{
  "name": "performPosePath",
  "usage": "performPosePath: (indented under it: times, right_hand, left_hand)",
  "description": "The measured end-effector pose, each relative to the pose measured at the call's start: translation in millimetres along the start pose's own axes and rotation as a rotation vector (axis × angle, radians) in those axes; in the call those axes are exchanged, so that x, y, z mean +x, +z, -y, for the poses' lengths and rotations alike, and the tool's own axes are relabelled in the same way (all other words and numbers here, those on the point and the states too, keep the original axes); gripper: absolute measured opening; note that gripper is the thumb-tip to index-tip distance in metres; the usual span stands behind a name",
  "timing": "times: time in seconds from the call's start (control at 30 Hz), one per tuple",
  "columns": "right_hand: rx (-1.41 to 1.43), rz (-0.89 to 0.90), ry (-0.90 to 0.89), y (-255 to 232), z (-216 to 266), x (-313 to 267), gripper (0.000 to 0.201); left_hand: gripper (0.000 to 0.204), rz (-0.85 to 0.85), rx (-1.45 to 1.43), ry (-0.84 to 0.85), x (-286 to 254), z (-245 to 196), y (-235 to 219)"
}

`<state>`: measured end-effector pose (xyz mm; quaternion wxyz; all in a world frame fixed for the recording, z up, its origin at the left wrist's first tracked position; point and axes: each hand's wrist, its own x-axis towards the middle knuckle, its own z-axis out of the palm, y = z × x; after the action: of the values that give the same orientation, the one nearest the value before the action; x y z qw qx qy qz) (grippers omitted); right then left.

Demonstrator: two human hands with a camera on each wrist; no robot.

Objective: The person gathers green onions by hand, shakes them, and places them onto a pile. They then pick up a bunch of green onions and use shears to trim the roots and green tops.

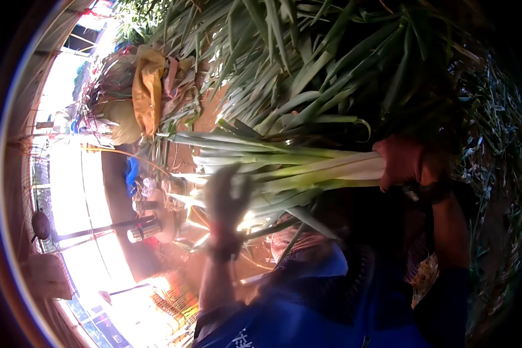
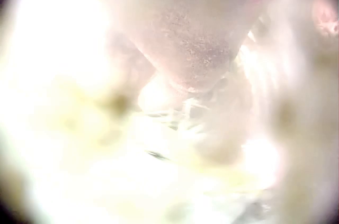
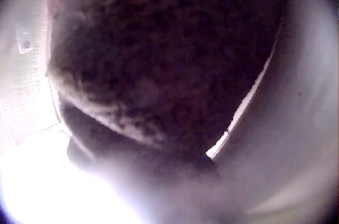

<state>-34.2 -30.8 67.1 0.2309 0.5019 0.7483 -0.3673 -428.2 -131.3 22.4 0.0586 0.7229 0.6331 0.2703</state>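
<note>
A bunch of large green onions (image 1: 307, 168) lies sideways across the middle of the head view, white ends to the right and leafy ends to the left. My right hand (image 1: 401, 161) grips the white ends, fingers wrapped round the stalks. Near the leafy ends is my left hand (image 1: 227, 194), blurred by motion, its thumb apart from the fingers; it overlaps the leaves in this view. The left wrist view is washed out, with part of the hand (image 2: 190, 49) at the top. A dark, speckled surface (image 3: 164, 55) fills most of the right wrist view.
A large heap of green onion leaves (image 1: 307, 58) lies beyond the bunch. An orange-brown sack (image 1: 148, 90) stands at the upper left. Loose leaf scraps (image 1: 499, 133) cover the ground at the right. A woven basket (image 1: 174, 298) is at the lower left, in bright light.
</note>
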Motion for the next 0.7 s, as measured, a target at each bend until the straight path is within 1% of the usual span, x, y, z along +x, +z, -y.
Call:
performPosePath:
  times: [0.03, 0.07, 0.13, 0.2, 0.23, 0.27, 0.3, 0.33, 0.37, 0.4, 0.43, 0.47, 0.5, 0.53, 0.57, 0.6, 0.63, 0.67, 0.7]
  right_hand:
    - [0.035, -0.002, 0.015, -1, 1, -2, 0.06]
    - [0.068, -0.002, 0.026, 0, 3, -2, 0.06]
    - [0.064, 0.005, 0.021, 0, 4, -1, 0.06]
    - [0.062, 0.004, 0.023, 0, 4, -1, 0.059]
    - [0.048, -0.004, 0.03, 1, 4, -2, 0.06]
    - [0.036, -0.012, 0.038, 2, 4, -2, 0.06]
    - [0.037, -0.015, 0.041, 2, 4, -4, 0.06]
    - [0.031, -0.033, 0.029, 3, 5, -6, 0.06]
    - [0.026, -0.049, 0.019, 3, 6, -9, 0.06]
    - [0.031, -0.048, 0.023, 2, 7, -11, 0.06]
    - [0.019, -0.048, 0.03, 2, 9, -13, 0.059]
    - [0.006, -0.048, 0.036, 1, 10, -14, 0.059]
    - [0.007, -0.047, 0.036, 2, 10, -15, 0.059]
    - [0.027, -0.047, 0.037, 2, 9, -15, 0.059]
    - [0.049, -0.046, 0.038, 2, 9, -15, 0.059]
    - [0.05, -0.044, 0.036, 3, 8, -14, 0.059]
    - [0.057, -0.043, 0.028, 4, 6, -13, 0.059]
    - [0.067, -0.043, 0.021, 5, 4, -11, 0.059]
    - [0.075, -0.043, 0.022, 6, 2, -9, 0.059]
  left_hand:
    - [0.035, -0.027, 0.078, -0.028, -5, 27, -12]
    - [0.038, 0.049, 0.164, -0.152, -14, 57, -21]
    - [0.035, 0.262, 0.205, -0.23, -22, 87, -34]
    - [0.03, 0.442, -0.239, -0.368, -23, 105, -28]
    - [0.024, 0.575, -0.412, -0.486, -22, 114, -27]
    - [0.024, 0.575, -0.413, -0.485, -33, 143, -17]
    - [0.021, 0.538, -0.404, -0.371, -49, 186, -2]
    - [0.019, 0.502, -0.394, -0.255, -42, 184, 1]
    - [0.019, 0.49, 0.134, -0.062, -40, 183, -6]
    - [0.019, 0.4, -0.224, -0.228, -34, 186, -20]
    - [0.021, 0.307, 0.016, -0.238, -42, 228, -27]
    - [0.023, 0.141, 0.019, -0.349, -40, 217, -53]
    - [0.02, -0.051, 0.193, -0.317, -45, 235, -73]
    - [0.023, 0.017, 0.72, -0.496, -48, 239, -101]
    - [0.024, 0.082, 1.016, -0.716, -54, 255, -120]
    - [0.021, 0.095, 1.176, -0.327, -92, 321, -151]
    - [0.02, 0.086, 0.902, -0.908, -69, 278, -166]
    - [0.022, 0.086, 0.988, -1.065, -50, 225, -173]
    - [0.023, -0.031, 0.992, -0.871, -43, 205, -164]
